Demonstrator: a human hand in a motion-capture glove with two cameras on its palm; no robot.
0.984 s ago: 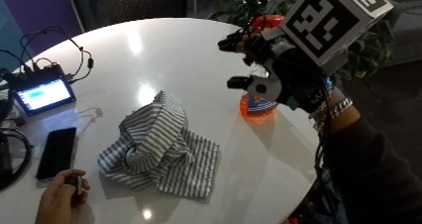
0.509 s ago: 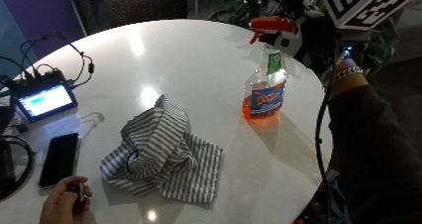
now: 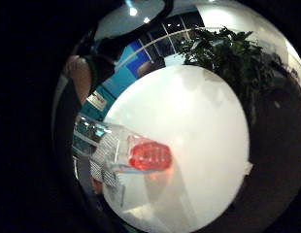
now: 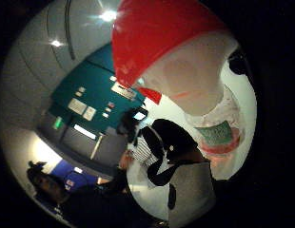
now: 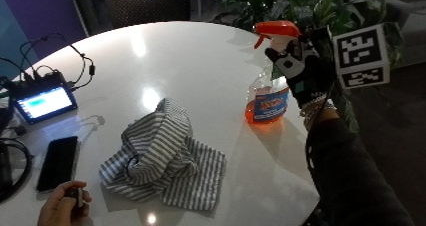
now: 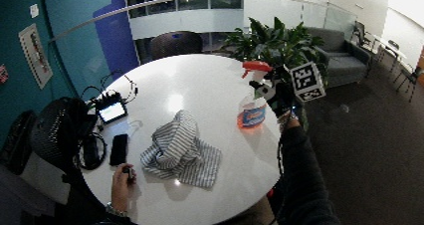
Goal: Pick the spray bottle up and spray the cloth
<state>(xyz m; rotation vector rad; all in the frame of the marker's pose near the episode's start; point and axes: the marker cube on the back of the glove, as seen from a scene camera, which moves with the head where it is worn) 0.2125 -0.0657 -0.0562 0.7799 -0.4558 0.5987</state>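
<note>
Spray bottle [image 5: 269, 93] stood upright near the table [image 5: 193, 61] edge, orange liquid low inside. Gloved right hand [image 5: 303, 71] touched its neck below the red trigger head; whether the fingers closed round it, cannot tell. Striped cloth [image 5: 163, 158] lay crumpled nearby.

Spray bottle [image 5: 269, 93], red-capped, upright on table; striped cloth [image 5: 163, 158] crumpled nearby, seemingly apart.

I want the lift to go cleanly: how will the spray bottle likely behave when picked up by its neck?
The spray bottle stands tall on a narrow base, so a sideways nudge may tip it. Orange liquid fills only the bottom, so it is probably light and may slosh. The gloved right hand is at its neck, where it should hang steadily.
</note>
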